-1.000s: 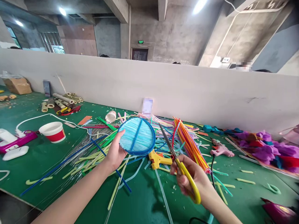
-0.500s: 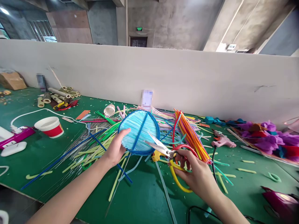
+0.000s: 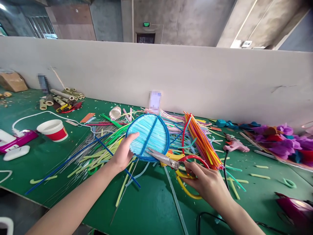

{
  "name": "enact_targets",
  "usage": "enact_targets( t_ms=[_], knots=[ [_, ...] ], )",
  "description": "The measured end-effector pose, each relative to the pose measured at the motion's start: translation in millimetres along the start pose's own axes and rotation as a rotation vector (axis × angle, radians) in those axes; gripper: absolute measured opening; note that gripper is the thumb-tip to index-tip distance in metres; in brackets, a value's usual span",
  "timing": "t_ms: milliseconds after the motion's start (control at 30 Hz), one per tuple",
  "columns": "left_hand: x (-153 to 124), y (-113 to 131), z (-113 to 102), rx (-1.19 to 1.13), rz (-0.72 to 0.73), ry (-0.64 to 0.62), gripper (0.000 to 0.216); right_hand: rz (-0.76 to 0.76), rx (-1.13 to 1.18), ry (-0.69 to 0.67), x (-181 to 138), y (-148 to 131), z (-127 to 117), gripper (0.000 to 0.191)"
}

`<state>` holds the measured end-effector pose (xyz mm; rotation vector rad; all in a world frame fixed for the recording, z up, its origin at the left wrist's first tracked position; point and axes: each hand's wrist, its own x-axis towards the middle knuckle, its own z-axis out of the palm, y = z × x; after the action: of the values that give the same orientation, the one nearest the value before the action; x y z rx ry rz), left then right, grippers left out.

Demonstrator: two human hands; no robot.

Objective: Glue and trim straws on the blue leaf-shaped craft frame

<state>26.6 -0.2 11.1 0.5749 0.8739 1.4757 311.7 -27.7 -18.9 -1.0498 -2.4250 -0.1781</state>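
Note:
My left hand (image 3: pixel 124 150) grips the left edge of a round light-blue disc (image 3: pixel 139 130), thumb on its face. The disc has a dark blue rim and a dark blue strip across its middle; it looks made of pipe cleaners. My right hand (image 3: pixel 204 176) has its fingers through the red and yellow handles of a pair of scissors (image 3: pixel 173 163). Their blades point left, over the lower right part of the disc, and look nearly closed. Whether the blades touch it I cannot tell. A yellow tool (image 3: pixel 174 156), partly hidden, lies behind the scissors.
Loose pipe cleaners (image 3: pixel 97 160) spread over the green table, with an orange bundle (image 3: pixel 201 140) at right. A pink glue gun (image 3: pixel 236 145) and purple flowers (image 3: pixel 283 143) lie farther right. At left are a paper cup (image 3: pixel 55 133), a power strip (image 3: pixel 22 140) and bamboo pieces (image 3: pixel 65 96).
The scissor blades have come together from an open spread and sit lower on the disc. My left hand keeps its hold. The view has shifted slightly.

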Motion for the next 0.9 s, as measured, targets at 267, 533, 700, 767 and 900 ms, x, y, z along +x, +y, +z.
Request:
enact_targets(
  t_ms=[267,533,700,767,900],
  knots=[
    [-0.4,-1.8,-1.2,0.032,0.01,-0.017,0.029,-0.026,-0.073,-0.035,-1.8,-0.4,1.0,0.025],
    [0.2,-2.8,-3.2,0.092,-0.001,-0.018,0.035,-0.117,-0.13,0.045,-0.6,-0.4,0.2,0.022],
    [1.2,-3.4,-4.9,0.118,-0.013,-0.026,0.038,-0.157,-0.161,0.096,1.0,1.1,-0.8,0.024],
    [1.2,-3.4,-4.9,0.123,-0.012,-0.023,0.038,-0.166,-0.168,0.099,1.7,0.7,-1.0,0.024],
    [1.4,-3.7,-4.7,0.123,-0.013,-0.024,0.035,-0.189,-0.188,0.108,2.5,-0.5,-0.9,0.024]
  ],
)
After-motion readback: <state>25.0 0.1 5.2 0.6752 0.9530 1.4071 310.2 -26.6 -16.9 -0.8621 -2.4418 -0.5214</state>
